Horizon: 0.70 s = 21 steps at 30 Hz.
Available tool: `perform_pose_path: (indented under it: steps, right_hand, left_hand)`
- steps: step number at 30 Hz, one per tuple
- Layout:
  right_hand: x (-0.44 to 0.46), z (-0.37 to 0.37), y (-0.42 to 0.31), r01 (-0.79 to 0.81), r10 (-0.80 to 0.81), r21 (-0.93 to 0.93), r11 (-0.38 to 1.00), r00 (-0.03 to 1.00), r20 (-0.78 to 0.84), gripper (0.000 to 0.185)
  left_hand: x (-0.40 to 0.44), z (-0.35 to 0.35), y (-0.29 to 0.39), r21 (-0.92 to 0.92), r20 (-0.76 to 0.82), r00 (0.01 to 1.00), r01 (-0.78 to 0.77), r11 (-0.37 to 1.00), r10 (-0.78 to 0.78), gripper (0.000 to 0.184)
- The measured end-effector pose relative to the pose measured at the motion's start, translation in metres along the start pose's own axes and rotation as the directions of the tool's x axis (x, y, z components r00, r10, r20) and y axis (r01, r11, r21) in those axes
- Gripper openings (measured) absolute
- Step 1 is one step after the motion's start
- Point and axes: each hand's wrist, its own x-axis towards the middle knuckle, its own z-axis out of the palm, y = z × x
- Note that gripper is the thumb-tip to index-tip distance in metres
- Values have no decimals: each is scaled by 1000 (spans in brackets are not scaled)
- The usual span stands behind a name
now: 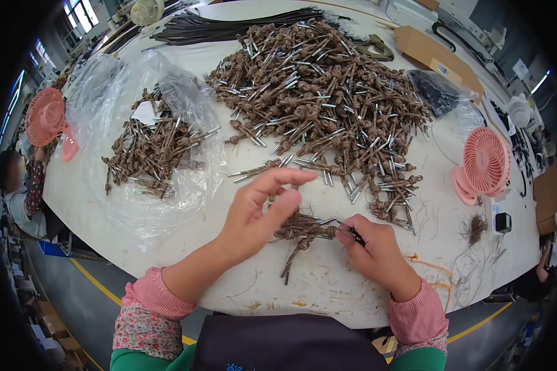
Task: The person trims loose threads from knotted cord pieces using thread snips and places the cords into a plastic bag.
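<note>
My left hand is raised above the table, thumb and fingers apart, with nothing seen in it. Partly behind it lies a small bunch of brown knotted cords with metal tips. My right hand is closed around a small dark tool, perhaps thread snips; most of it is hidden in the palm. The tool's end is beside the bunch. Just beyond both hands spreads a large heap of the same brown knotted cords with silvery tips.
At left, a clear plastic bag lies under more knotted cords. Pink fans stand at left and right. Black strips lie at the back. An orange string and a small black box are at right. Another person sits at far left.
</note>
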Motion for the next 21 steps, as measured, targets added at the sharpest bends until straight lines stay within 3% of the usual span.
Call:
perform_pose_path:
  steps: [1,2,4,5,7,12,17,21]
  right_hand:
    - [-1,-3,-2,-35,36,127,991,999,-11,7]
    - [-2,-6,-5,-36,37,126,991,999,-10,7]
    - [-4,-13,-11,-57,67,318,946,998,-20,11]
    - [-5,-16,-13,-57,68,318,946,997,-21,11]
    - [-8,-21,-15,-60,88,417,907,995,-48,17]
    - [-8,-25,-13,-135,176,460,878,983,-48,20]
    - [-6,-17,-15,-180,234,514,839,971,-43,20]
    - [-6,-12,-22,-240,292,573,784,956,1,21]
  left_hand:
    - [-2,10,-2,139,74,991,-119,983,109,31]
    - [-4,18,-4,266,162,965,-243,933,205,30]
    - [-9,26,-6,355,214,968,-204,912,133,30]
    - [-10,27,-6,444,258,965,-169,880,55,30]
    - [-9,25,-8,452,282,958,-179,874,50,29]
    - [-5,18,-11,496,375,927,-221,839,23,32]
    - [-8,28,-7,412,247,964,-198,889,100,45]
    - [-9,32,-9,471,200,959,-276,838,203,37]
